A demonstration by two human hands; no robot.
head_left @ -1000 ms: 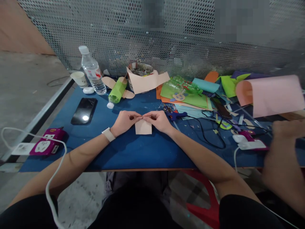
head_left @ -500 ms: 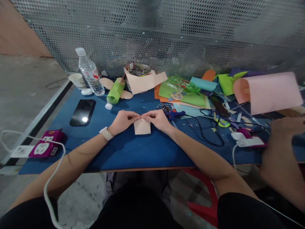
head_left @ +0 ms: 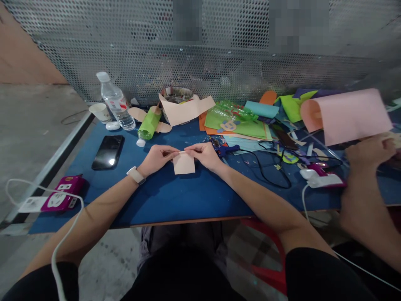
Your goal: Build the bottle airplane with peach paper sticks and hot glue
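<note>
A small peach-coloured piece of paper [head_left: 184,164] hangs between my hands above the blue table. Its top edge is pinched by my left hand [head_left: 159,159] at the left corner and by my right hand [head_left: 205,156] at the right corner. Both hands are closed, thumbs against fingers. A narrow rim along the paper's top looks folded or rolled. Just right of my right hand lies a blue glue gun [head_left: 226,149] with a black cord. Beyond my left hand rests a small bottle wrapped in green paper [head_left: 151,121], with peach paper wings.
A phone [head_left: 108,152], a water bottle [head_left: 116,101] and a paper cup [head_left: 99,112] occupy the left. Coloured paper [head_left: 241,125] and scraps cover the back right, beside a rolled pink sheet [head_left: 354,115]. Another person's hand [head_left: 366,150] is at far right. White cables cross both sides.
My fingertips have moved slightly apart along the paper's top edge, so more of it shows. The other person's hand at the right has shifted upward. The view has tilted a little.
</note>
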